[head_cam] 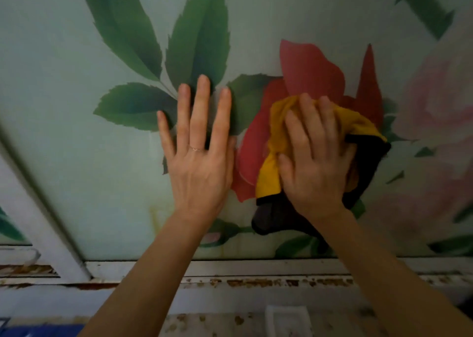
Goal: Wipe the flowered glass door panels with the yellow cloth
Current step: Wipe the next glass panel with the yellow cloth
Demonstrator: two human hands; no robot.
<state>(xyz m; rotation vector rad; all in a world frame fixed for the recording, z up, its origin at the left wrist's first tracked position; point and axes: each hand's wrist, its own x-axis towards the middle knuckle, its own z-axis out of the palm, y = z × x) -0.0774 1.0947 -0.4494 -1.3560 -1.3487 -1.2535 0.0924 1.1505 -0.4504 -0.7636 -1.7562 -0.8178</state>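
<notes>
Right hand (316, 162) presses crumpled, dark-backed yellow cloth (277, 132).

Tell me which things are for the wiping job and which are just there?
For the job:
- cloth, bunched under the right hand
- glass panel with printed flowers
- left hand, flat on the glass

Just there:
- white frame below the glass
- rusty ledge
- small white dish at the bottom
</notes>
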